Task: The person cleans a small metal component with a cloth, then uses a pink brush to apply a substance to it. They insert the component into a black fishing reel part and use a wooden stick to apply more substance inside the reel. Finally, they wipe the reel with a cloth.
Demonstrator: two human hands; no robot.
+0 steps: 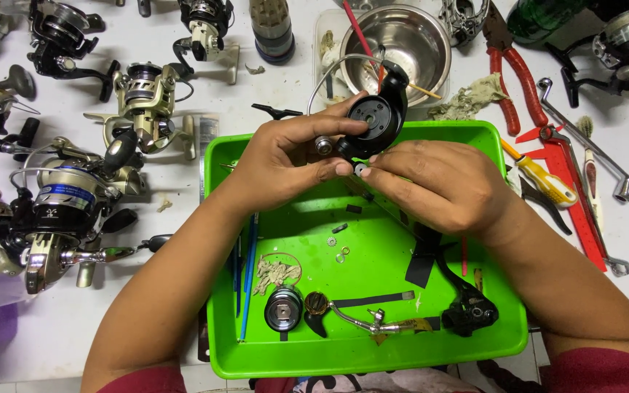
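In the head view, a black fishing-reel rotor (376,120) with its wire bail arm is held above the far edge of a green tray (431,342). It is gripped by the left hand (289,160), whose fingers are closed around its near side. The right hand (438,182) is pinched on a small round part (359,169) just beneath the rotor, thumb and forefinger pressed together on it. The step in hand is judged to be the fitting or removal of that small part at the rotor's underside; which of the two cannot be told. A fine, steady alignment of the part with its seat would be called for next, while the rotor is kept fixed.

Loose washers (340,251), a spool (283,308) and a crank handle (351,316) are seen lying in the tray. The seat itself is hidden by the fingers, and the part's exact kind is too small to make out. The reels (74,196) at the left and the tools at the right are partly cut off by the frame.
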